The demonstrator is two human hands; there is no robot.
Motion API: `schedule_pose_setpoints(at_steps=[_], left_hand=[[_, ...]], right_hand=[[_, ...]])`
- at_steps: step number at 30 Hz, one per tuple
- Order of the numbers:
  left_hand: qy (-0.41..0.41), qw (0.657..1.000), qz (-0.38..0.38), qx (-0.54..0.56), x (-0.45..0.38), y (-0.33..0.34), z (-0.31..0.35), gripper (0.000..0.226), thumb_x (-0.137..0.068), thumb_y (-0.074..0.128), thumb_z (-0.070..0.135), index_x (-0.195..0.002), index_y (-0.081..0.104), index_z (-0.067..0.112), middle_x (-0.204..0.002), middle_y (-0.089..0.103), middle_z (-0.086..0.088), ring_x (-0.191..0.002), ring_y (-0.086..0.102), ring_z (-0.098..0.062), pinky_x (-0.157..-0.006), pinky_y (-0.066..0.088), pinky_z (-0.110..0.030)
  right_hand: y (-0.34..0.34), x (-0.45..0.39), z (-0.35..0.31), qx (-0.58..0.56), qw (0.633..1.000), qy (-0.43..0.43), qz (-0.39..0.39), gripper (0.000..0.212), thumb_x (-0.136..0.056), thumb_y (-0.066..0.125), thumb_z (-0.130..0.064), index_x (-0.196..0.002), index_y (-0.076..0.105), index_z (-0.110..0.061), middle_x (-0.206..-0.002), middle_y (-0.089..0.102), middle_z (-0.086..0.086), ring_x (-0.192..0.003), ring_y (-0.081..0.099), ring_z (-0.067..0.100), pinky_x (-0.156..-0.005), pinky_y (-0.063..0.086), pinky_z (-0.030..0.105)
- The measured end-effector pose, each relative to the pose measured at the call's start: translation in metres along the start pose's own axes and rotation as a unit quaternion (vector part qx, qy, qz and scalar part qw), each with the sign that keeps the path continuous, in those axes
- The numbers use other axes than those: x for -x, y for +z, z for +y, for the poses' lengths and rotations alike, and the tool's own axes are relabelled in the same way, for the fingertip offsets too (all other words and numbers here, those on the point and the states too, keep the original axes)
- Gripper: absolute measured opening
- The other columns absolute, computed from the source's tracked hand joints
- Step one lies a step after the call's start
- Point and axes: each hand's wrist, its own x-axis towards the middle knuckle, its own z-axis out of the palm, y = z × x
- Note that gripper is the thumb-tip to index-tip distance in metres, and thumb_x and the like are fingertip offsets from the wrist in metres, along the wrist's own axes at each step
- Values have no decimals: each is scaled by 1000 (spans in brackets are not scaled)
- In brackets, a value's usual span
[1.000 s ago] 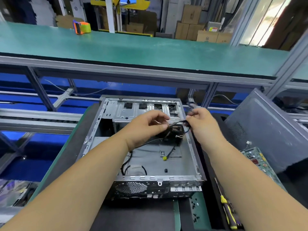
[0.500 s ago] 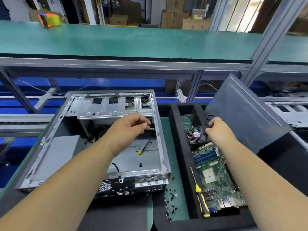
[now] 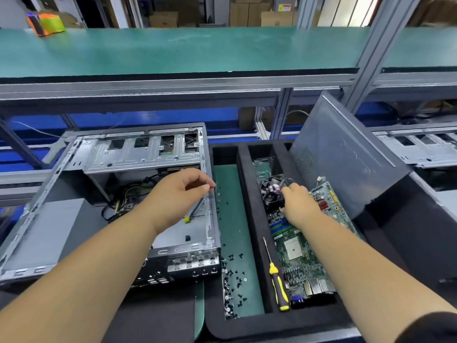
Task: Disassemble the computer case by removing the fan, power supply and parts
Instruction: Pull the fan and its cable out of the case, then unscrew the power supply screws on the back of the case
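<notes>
The open grey computer case (image 3: 37, 206) lies on its side at the left. Inside it are a grey metal box (image 3: 49, 226) at the near left, a tangle of black cables (image 3: 123, 201) and a yellow-tipped cable (image 3: 187, 219). My left hand (image 3: 178, 194) hovers over the case's right wall with its fingers loosely curled; nothing shows in it. My right hand (image 3: 299, 204) grips the black fan (image 3: 270, 191), which sits at the far end of the motherboard (image 3: 296, 256) in the black foam tray (image 3: 247, 325).
A yellow-handled screwdriver (image 3: 278, 283) lies in the tray beside the motherboard. Several loose black screws (image 3: 232, 280) lie in the tray's green-floored compartment. The case's side panel (image 3: 346, 157) leans at the tray's far right. A green shelf (image 3: 173, 50) runs overhead.
My right hand carried the fan out of the case and rightward into the foam tray, then lowered it by the motherboard. My left hand stayed over the case, and my view turned right.
</notes>
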Motion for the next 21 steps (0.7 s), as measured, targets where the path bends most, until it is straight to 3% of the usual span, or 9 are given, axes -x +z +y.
schedule_pose_setpoints(at_steps=[3, 5, 7, 9, 11, 13, 16, 21], left_hand=[[-7, 1000, 4, -3, 2, 2, 0, 16, -95, 59, 25, -90, 69, 36, -94, 71, 14, -92, 66, -10, -81, 51, -26], [-4, 1000, 7, 2, 4, 5, 1, 17, -95, 59, 22, -90, 70, 34, -93, 71, 17, -89, 66, -3, -77, 46, -20], [-2, 1000, 5, 11, 6, 10, 5, 18, -95, 59, 19, -90, 71, 31, -92, 72, 17, -86, 65, 2, -75, 44, -16], [-4, 1000, 0, 17, 8, 16, 9, 17, -95, 59, 20, -91, 72, 31, -93, 72, 12, -85, 67, -7, -79, 49, -21], [-5, 1000, -10, 20, 11, 22, 14, 17, -96, 58, 22, -91, 72, 32, -94, 72, 10, -79, 63, -15, -80, 48, -28], [7, 1000, -14, 12, 14, 27, 18, 18, -96, 58, 21, -92, 72, 32, -94, 72, 15, -79, 63, -5, -79, 45, -21], [28, 999, -26, -7, 22, 33, 24, 17, -96, 58, 21, -93, 71, 32, -96, 71, 20, -85, 61, 10, -69, 42, -6], [42, 998, -29, -32, 36, 31, 28, 17, -96, 57, 23, -93, 70, 34, -95, 70, 16, -84, 61, 1, -67, 44, -6]], right_hand=[[-5, 9, 0, -59, 998, 2, 21, 44, -95, 62, -23, -134, 48, -10, -131, 47, 12, -121, 44, 32, -98, 42, 40], [-13, 18, -1, -105, 994, 0, 23, 40, -95, 62, -27, -131, 53, -13, -129, 51, 11, -117, 49, 32, -95, 44, 40], [-20, 28, -5, -149, 989, -3, 8, 25, -94, 63, -29, -116, 61, -17, -119, 59, 8, -105, 57, 28, -87, 47, 36], [-23, 40, -10, -169, 985, -7, -28, 14, -92, 65, -33, -98, 61, -20, -104, 65, 4, -92, 60, 23, -77, 47, 32], [-23, 50, -17, -159, 984, -18, -80, 22, -89, 69, -39, -91, 58, -20, -90, 63, 0, -83, 59, 20, -68, 43, 30], [-18, 60, -24, -132, 983, -27, -125, 35, -85, 72, -47, -95, 55, -18, -87, 60, -1, -80, 57, 20, -64, 41, 29], [-2, 73, -31, -97, 981, -28, -167, 57, -78, 74, -56, -110, 51, -15, -105, 63, 2, -93, 61, 24, -72, 48, 33], [19, 85, -36, -99, 980, -3, -172, 65, -76, 74, -58, -118, 48, -17, -110, 62, 2, -97, 61, 26, -85, 54, 40]])
